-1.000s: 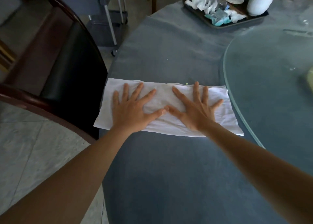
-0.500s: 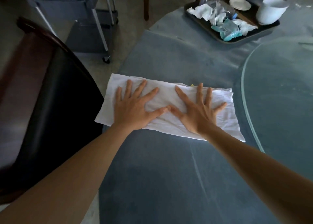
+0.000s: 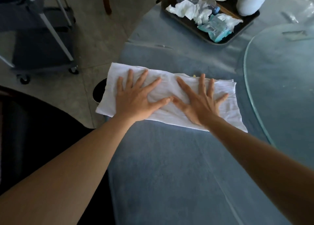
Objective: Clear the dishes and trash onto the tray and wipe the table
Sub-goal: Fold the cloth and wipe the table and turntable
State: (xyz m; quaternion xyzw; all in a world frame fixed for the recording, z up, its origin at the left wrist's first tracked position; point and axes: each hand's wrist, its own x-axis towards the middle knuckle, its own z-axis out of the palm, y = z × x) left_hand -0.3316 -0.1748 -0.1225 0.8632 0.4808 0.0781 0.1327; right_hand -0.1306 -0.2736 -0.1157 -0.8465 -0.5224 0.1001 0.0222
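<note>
While both hands press flat, fingers spread wide: left hand [image 3: 136, 100], right hand [image 3: 198, 104], thumbs touching, on white cloth [image 3: 226, 104] at worktop [image 3: 169, 173] edge. Tray [image 3: 186, 23] of trash, dishes at 1 o'clock.

Beyond the tabletop's left edge we see a wheeled metal cart [image 3: 42, 42] standing on the grey tiled floor [image 3: 102, 36]. A dark chair seat [image 3: 34, 131] fills the near-left corner. We note a wooden chair leg [image 3: 106, 0] at the far edge, and a round dark opening [image 3: 99, 92] beside the left edge.
</note>
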